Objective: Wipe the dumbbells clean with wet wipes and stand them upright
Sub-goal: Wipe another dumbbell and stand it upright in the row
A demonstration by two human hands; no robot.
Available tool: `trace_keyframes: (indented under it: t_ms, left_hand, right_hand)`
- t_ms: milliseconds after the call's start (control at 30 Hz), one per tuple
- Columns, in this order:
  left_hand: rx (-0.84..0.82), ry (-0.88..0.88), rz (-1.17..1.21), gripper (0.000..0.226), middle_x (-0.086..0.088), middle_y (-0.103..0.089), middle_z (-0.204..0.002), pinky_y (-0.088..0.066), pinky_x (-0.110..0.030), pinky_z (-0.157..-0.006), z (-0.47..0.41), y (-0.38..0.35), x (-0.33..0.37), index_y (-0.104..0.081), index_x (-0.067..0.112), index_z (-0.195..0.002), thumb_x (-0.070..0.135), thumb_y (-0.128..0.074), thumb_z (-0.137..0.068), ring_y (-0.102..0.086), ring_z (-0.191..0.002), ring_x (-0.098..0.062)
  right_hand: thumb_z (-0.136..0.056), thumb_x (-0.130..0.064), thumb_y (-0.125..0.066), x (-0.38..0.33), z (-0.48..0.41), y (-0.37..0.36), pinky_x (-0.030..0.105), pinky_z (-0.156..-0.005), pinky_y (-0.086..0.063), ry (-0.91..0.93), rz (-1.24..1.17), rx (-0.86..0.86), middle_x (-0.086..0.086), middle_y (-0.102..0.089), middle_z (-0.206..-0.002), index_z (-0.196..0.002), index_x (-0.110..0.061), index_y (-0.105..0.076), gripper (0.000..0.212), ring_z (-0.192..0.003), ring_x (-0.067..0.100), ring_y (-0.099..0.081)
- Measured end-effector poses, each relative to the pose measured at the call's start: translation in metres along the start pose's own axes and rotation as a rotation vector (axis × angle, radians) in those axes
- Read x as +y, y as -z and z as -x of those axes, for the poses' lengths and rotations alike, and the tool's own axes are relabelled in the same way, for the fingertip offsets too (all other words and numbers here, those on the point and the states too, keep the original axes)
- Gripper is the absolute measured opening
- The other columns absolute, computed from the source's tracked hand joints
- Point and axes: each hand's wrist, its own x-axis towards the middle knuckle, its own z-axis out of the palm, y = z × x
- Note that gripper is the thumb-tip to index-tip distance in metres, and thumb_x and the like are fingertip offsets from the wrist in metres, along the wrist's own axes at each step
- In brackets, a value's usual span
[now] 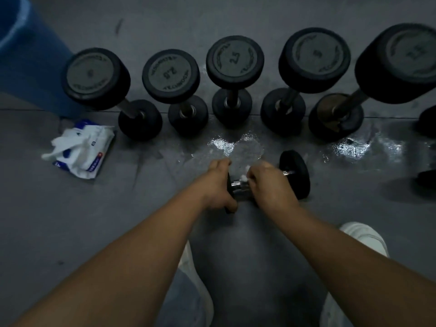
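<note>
A small black dumbbell (296, 173) with a chrome handle lies on its side on the grey floor in front of me. My left hand (218, 185) grips its left end, hiding most of that head. My right hand (269, 185) is closed around the handle with a white wet wipe (244, 177) pressed on the metal. Behind it, several black dumbbells stand upright in a row, among them one marked 2.5 (234, 60). A pack of wet wipes (82, 147) lies at the left with a wipe sticking out.
A wet shiny patch (236, 147) spreads on the floor between the row and my hands. A blue bin (28, 57) stands at the back left. More dark dumbbell ends (428, 178) show at the right edge. My white shoes (365, 237) are below.
</note>
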Motion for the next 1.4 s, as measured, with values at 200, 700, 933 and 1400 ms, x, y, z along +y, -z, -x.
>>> trace_keyframes:
  t_ms: [200,700,933,1400]
  left_hand:
    - [0.139,-0.146,-0.248,0.111,-0.001,-0.018,-0.158,-0.049,-0.041,-0.096,-0.005,0.01,0.006,-0.019,0.019,-0.153,0.026,-0.084,-0.064,-0.053,-0.124,-0.032]
    - [0.223,-0.007,-0.318,0.097,-0.014,-0.03,-0.151,-0.05,-0.043,-0.087,0.001,-0.011,0.009,-0.002,0.033,-0.155,0.019,-0.067,-0.084,-0.061,-0.108,-0.041]
    - [0.181,0.004,-0.234,0.097,-0.013,-0.051,-0.13,-0.051,-0.042,-0.091,0.0,0.002,0.016,-0.011,0.032,-0.153,0.017,-0.069,-0.076,-0.057,-0.115,-0.035]
    - [0.087,-0.018,0.003,0.085,-0.013,-0.049,-0.143,-0.041,-0.029,-0.1,0.017,0.001,0.025,-0.022,0.019,-0.154,0.021,-0.071,-0.086,-0.05,-0.127,-0.029]
  right_hand:
    - [-0.094,-0.018,-0.055,0.001,-0.01,0.009,0.034,-0.079,-0.048,-0.011,-0.004,0.065,0.014,-0.059,-0.101,-0.098,-0.011,-0.069,0.017,-0.09,0.031,-0.061]
    - [-0.093,-0.025,-0.053,0.003,0.003,0.001,0.032,-0.075,-0.044,0.006,0.08,0.037,0.002,-0.062,-0.1,-0.101,-0.025,-0.069,0.018,-0.097,0.026,-0.057]
    - [-0.089,-0.027,-0.058,0.018,-0.011,0.005,0.035,-0.082,-0.045,0.018,-0.004,-0.141,0.002,-0.06,-0.114,-0.099,-0.027,-0.053,0.011,-0.105,0.028,-0.056]
    - [-0.088,-0.027,-0.061,0.021,0.014,0.001,0.033,-0.075,-0.048,-0.071,-0.005,0.091,0.004,-0.061,-0.097,-0.092,-0.021,-0.071,0.012,-0.093,0.025,-0.059]
